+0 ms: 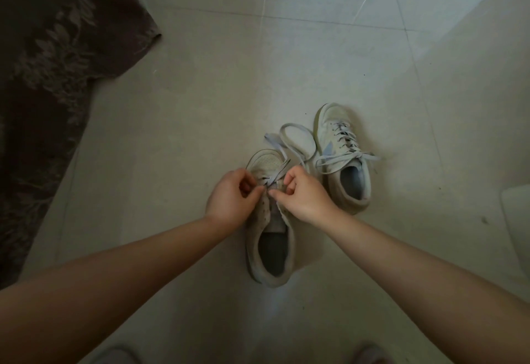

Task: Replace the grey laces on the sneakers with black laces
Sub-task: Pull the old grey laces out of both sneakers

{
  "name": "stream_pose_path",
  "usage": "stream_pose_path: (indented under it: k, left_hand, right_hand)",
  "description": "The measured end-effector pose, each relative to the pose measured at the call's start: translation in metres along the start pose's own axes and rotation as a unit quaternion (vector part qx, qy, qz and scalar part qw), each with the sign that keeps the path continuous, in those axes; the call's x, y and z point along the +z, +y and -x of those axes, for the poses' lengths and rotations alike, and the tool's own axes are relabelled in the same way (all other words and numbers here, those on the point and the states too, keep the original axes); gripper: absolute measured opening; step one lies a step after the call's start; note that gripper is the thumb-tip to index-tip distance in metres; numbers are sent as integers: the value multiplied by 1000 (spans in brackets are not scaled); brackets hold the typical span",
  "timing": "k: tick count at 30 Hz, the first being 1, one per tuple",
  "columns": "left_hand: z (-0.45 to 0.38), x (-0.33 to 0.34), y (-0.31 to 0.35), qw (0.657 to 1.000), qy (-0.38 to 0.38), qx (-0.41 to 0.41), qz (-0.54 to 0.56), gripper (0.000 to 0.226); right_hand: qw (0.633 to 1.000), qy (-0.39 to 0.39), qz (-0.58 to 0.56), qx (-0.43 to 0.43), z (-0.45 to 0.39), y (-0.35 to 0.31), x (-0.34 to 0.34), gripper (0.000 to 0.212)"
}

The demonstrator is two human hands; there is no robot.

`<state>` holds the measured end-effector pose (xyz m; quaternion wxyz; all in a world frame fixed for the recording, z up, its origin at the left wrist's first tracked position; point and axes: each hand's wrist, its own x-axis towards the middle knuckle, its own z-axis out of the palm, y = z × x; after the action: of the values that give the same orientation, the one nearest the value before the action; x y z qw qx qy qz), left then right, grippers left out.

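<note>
Forearms, both bare, reach forward from the bottom corners toward the near sneaker [269, 237], which lies on the pale tiled floor [177, 122] with its heel toward you and toe pointing away. No brand, label or lettering is legible on either shoe. The near sneaker is off-white and scuffed, with a grey lining and a perforated toe cap; its lower eyelets look unlaced. Your left hand [231, 197] has its fingers curled, thumb and fingertips pinching the grey lace [286, 145] at the upper eyelets. Your right hand [302, 193] is likewise curled, pinching at the same spot from the other side. From there the lace runs loose beyond the toe and loops on the floor. Just beside it to the right, slightly farther off, stands the second sneaker [342, 160], fully laced in grey and tied in a bow, with a pale blue side marking. At far left lies a dark leaf-patterned rug [54, 56].
</note>
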<state>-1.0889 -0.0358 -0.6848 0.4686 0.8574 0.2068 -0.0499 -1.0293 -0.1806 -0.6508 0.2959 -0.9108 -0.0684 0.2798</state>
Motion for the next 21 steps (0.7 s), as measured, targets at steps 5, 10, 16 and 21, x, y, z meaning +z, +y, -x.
stream_pose_path:
  k: [5,10,16,21]
  left_hand:
    - [-2,-3,8,997,19,33,-64,6]
    - [-6,-1,17,957,-3,129,-259,22]
    - [-15,-13,21,952,-82,171,-241,17]
    - [-24,-14,22,983,-125,91,-104,15]
  right_hand:
    - [1000,0,-5,-6,-1,1,2,26]
    - [1000,1,17,-13,-1,0,2,25]
    - [978,46,156,-130,19,-9,9,21]
    - [992,18,83,-91,14,-7,13,14]
